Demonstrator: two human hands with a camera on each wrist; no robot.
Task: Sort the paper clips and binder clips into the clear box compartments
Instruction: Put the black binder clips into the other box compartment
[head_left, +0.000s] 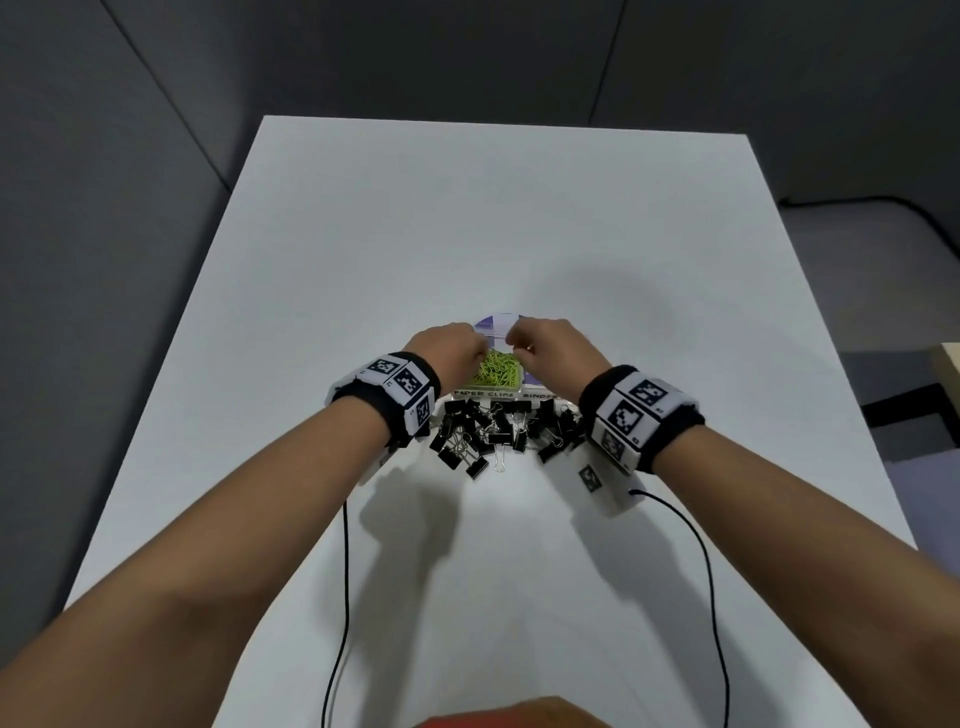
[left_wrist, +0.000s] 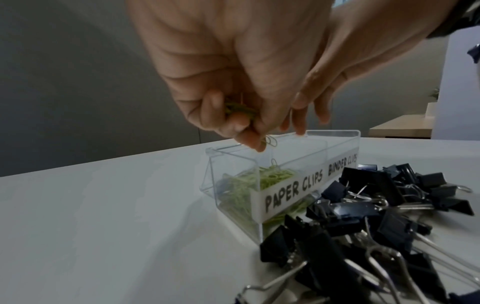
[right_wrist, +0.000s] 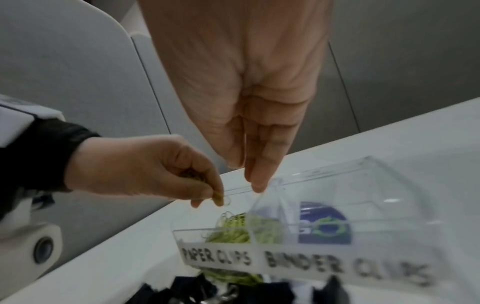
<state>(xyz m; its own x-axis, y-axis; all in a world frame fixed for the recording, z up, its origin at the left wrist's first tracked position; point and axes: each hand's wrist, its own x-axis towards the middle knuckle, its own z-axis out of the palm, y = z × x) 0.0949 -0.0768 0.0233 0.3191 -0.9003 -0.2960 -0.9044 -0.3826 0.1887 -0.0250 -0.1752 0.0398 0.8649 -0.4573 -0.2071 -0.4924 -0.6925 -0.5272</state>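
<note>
Green paper clips (head_left: 494, 370) already heap the left compartment of the clear box (left_wrist: 233, 164), the one labelled PAPER CLIPS, so your hands meet above it to feed in the last few. That box sits mid-table, nearer the front edge than the far one, with its labels facing you. The compartment marked BINDER CLIPS looks bare apart from a blue sticker showing through its floor.

Black binder clips (head_left: 498, 431) lie heaped on the white table (head_left: 363, 234) just in front of the box, touching its front wall; you would judge them the next batch to move.

Your left hand (left_wrist: 233, 67) is curled into a loose fist above the paper-clip compartment, green clips bunched in the palm and one clip pinched at the fingertips, ready to drop.

Your right hand (right_wrist: 249, 107) hangs beside it with fingers straight and together, pointing down near the box's back rim; it holds nothing you can see.
</note>
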